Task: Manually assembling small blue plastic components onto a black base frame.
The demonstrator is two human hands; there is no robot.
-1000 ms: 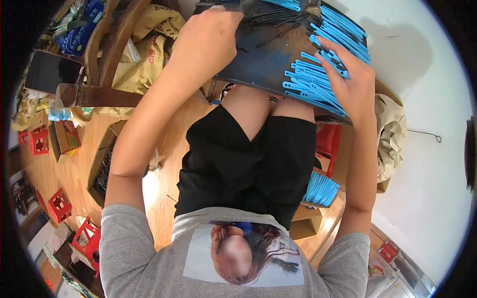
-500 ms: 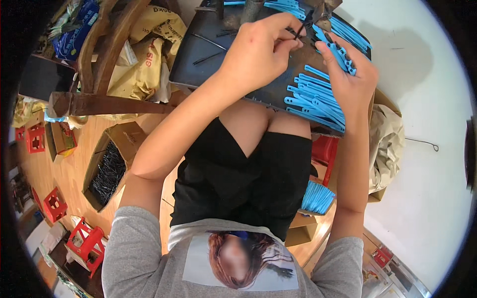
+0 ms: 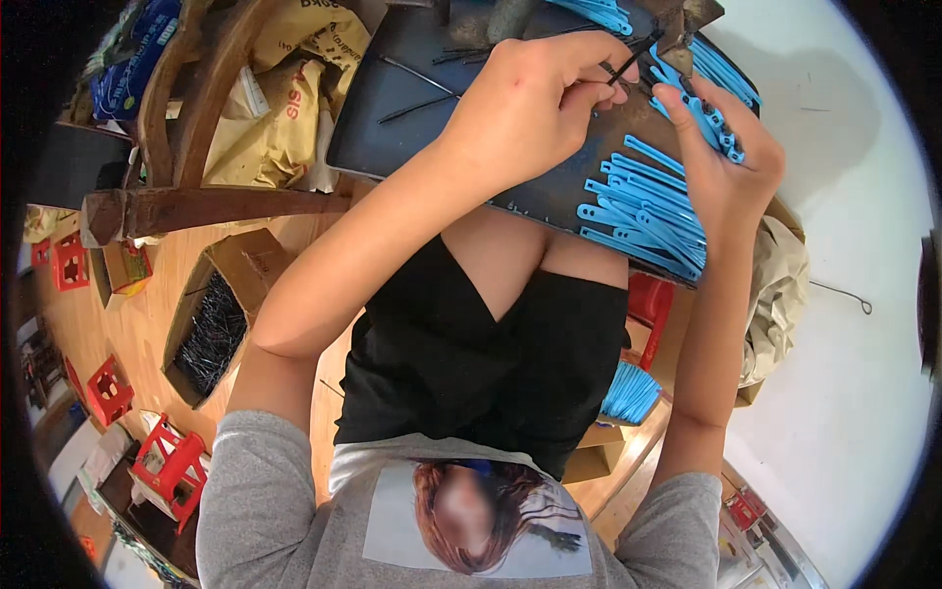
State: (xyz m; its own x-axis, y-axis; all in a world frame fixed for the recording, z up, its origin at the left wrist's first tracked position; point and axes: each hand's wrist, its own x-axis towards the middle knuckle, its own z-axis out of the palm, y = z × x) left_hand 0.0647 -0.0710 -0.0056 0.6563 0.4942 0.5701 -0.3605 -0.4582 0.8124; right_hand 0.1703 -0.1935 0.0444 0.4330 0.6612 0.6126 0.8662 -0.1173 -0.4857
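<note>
"Wood-toned floor [image 3: 128, 344] fills the left of the frame, and a dark surface [image 3: 358, 147] runs across the top. What lies on it?"

"Loose blue plastic strips with holed ends [image 3: 638, 211], in a pile at the upper right, below the hands. A few thin black rods [image 3: 417, 108] lie at the upper centre-left."

"And the left hand [image 3: 549, 103]?"

"At the top, right of centre, its thumb and fingers pinched together on a thin black piece [image 3: 643, 54] that slants up and right."

"The right hand [image 3: 731, 142]?"

"Curled around a bunch of blue strips [image 3: 714, 126], at the upper right, just beside the left hand's fingertips."

"Does the black piece touch that bunch?"

"I cannot tell; the ends come very close."

"What stands on the floor?"

"One cardboard box [image 3: 260, 265] of dark rods, left of centre, and a red plastic stool [image 3: 172, 471] at the lower left."
</note>
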